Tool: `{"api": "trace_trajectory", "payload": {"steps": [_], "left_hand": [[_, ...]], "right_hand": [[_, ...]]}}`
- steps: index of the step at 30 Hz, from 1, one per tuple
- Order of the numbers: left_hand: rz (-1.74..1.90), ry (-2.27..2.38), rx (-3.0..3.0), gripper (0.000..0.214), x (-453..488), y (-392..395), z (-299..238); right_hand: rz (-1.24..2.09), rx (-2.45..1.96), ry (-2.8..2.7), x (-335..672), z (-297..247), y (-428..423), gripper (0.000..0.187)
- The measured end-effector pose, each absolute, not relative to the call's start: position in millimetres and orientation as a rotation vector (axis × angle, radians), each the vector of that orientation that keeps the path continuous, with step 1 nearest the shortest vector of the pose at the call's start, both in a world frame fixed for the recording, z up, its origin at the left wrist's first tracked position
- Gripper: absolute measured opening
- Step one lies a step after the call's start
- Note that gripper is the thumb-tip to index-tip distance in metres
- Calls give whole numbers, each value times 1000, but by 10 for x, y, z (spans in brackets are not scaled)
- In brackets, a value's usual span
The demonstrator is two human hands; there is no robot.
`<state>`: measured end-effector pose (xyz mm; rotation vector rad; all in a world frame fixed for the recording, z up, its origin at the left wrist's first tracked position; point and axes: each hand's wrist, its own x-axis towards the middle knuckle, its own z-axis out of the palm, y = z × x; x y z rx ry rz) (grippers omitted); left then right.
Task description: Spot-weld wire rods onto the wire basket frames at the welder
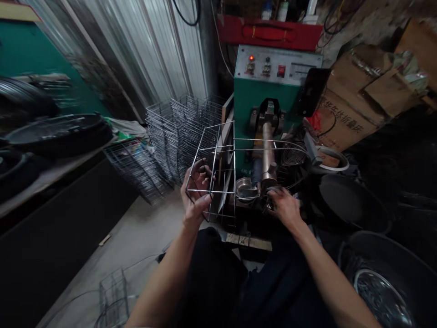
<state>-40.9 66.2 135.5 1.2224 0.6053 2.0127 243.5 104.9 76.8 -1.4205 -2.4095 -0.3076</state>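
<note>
While the left hand (196,193) held a chrome wire rack (234,173), its fingers curled around the bars, the right hand (283,206) lay just beyond, fingers bent down at the foot of a green machine (249,105); what they pinched, if anything, was hidden. The rack's long axis ran rightward from the left fingers, above the right hand. Chinese characters on a carton (344,118), right of the fingers, were too skewed to read.
</note>
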Motion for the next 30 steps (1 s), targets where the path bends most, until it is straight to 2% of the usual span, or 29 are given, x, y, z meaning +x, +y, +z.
{"api": "trace_trajectory", "payload": {"steps": [6, 21, 28, 30], "left_hand": [[1998, 556, 1246, 71, -436, 711, 1314], [1975, 565, 1317, 79, -483, 615, 1276], [1988, 586, 1337, 85, -474, 332, 1255], [1995, 648, 1326, 87, -492, 202, 1238]], "right_hand": [[-258, -1495, -2390, 2406, 768, 1039, 27], [-317, -1453, -2403, 2434, 744, 949, 31], [-379, -1158, -2249, 2532, 673, 537, 30], [-324, -1012, -2233, 2569, 634, 307, 37]]}}
